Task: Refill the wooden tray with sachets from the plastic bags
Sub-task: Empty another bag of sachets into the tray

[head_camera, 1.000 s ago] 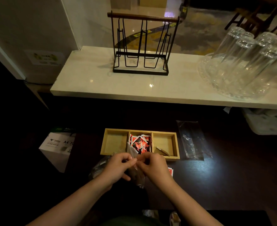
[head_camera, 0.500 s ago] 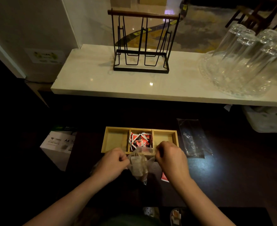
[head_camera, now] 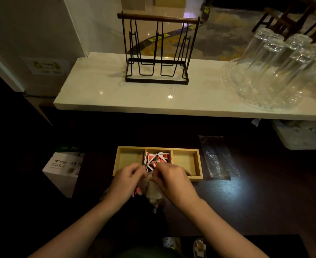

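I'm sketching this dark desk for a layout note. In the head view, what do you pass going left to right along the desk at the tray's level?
White A4 paper box → wooden tray, red sachets in its middle compartment → empty clear plastic bag → white container at far right.

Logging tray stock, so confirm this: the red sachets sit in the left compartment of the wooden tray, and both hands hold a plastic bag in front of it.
Wrong compartment. The head view shows the red sachets in the middle compartment of the wooden tray. Left hand and right hand do hold a plastic bag in front of it.
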